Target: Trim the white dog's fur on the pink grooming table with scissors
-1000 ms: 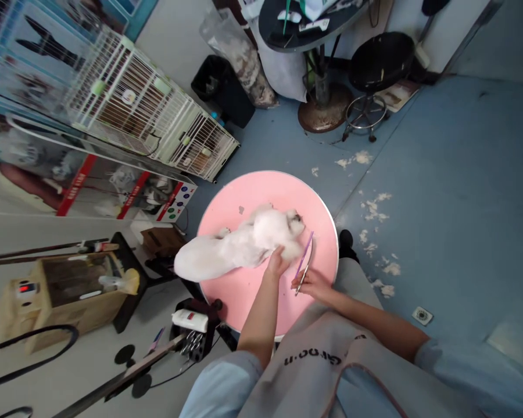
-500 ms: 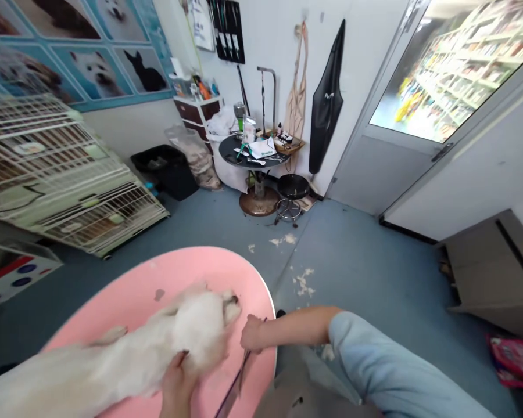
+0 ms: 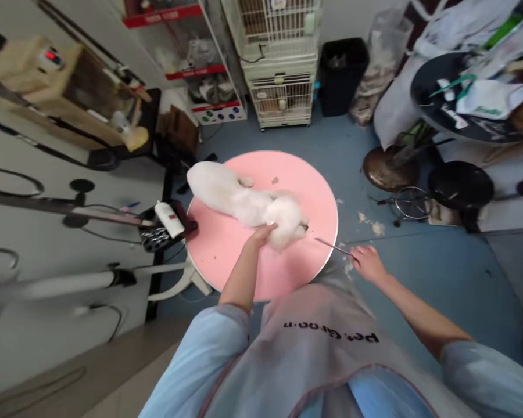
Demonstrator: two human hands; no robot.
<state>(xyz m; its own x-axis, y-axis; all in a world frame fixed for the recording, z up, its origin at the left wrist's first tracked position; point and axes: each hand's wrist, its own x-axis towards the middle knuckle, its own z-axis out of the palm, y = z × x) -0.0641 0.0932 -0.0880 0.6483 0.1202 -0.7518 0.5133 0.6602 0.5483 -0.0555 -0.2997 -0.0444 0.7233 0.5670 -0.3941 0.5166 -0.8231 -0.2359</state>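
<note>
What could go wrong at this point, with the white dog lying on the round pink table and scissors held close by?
1. The thin metal scissors in the right hand point toward the small white fluffy dog, near its head; a sudden twitch might bring its face onto the tips.
2. The dog's rear overhangs the round pink table at its edge, and only the left hand rests on it, so it could slip or jump off.

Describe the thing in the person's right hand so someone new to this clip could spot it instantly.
Start at the round pink table in the middle of the blue floor, where a white dog lies under the left hand. At the table's right edge, the right hand holds thin metal scissors, their point toward the dog: the only slim, shiny item there.
</note>
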